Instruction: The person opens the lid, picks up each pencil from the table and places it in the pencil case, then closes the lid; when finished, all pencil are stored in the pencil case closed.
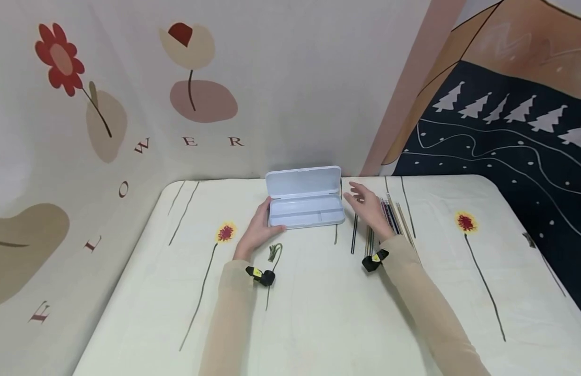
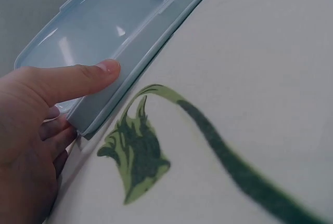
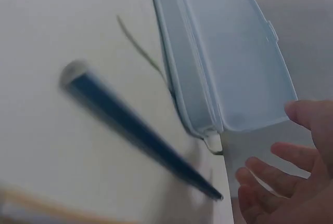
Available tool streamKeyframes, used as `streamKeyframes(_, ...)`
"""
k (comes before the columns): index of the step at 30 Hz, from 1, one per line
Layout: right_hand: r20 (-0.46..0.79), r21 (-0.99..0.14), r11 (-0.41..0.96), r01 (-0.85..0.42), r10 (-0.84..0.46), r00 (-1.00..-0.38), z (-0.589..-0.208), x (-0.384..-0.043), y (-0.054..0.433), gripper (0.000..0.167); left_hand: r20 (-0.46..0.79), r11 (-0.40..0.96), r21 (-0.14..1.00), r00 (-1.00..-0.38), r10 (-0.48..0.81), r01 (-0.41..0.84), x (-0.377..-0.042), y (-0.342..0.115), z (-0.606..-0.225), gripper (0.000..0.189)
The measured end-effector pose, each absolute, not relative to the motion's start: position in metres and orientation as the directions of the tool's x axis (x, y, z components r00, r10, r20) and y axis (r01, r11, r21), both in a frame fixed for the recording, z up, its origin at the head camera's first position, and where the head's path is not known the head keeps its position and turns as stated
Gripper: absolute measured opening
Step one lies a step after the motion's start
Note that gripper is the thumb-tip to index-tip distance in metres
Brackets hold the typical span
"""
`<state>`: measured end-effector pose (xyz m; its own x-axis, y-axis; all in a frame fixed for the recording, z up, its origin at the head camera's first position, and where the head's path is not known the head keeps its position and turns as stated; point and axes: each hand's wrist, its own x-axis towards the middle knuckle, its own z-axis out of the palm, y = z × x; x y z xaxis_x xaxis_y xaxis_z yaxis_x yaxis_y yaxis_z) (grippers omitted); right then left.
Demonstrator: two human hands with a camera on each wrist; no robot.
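A pale blue pencil case (image 1: 303, 183) stands at the back of the table with its lid up, and its divided tray shows no contents. My left hand (image 1: 256, 230) grips its left end; in the left wrist view the thumb (image 2: 99, 76) presses the front wall while the other fingers go round the end, partly hidden. Just off the case's right end is my right hand (image 1: 371, 208), fingers spread and loosely bent, holding nothing. Beneath and beside it lie several pencils (image 1: 403, 219). One dark blue pencil (image 3: 140, 130) lies apart from the others, nearer the case.
A white cloth (image 1: 309, 313) printed with flowers and stems covers the table. Directly behind the case rises a pale printed curtain (image 1: 309, 104), with a dark tree-patterned panel (image 1: 497, 141) to the right. Each wrist carries a small black camera (image 1: 372, 261).
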<state>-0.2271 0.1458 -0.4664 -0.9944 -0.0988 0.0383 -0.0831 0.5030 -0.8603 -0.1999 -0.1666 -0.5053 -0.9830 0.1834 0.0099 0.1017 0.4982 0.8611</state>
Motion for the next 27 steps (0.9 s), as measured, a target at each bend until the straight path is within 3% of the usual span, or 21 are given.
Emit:
streamKeyframes(9, 0.029, -0.83, 0.542, -0.131, -0.193, -0.981, -0.466, -0.211, 0.171, 0.049, 0.01, 0.497, 0.861, -0.98, 0.201, 0.11, -0.201, -0.167, -0.504, 0.102)
streamKeyframes(27, -0.034, -0.786, 0.609, -0.108, -0.217, -0.976, -0.451, -0.181, 0.226, 0.049, -0.045, 0.517, 0.854, -0.982, 0.185, 0.058, -0.202, -0.168, -0.502, 0.1)
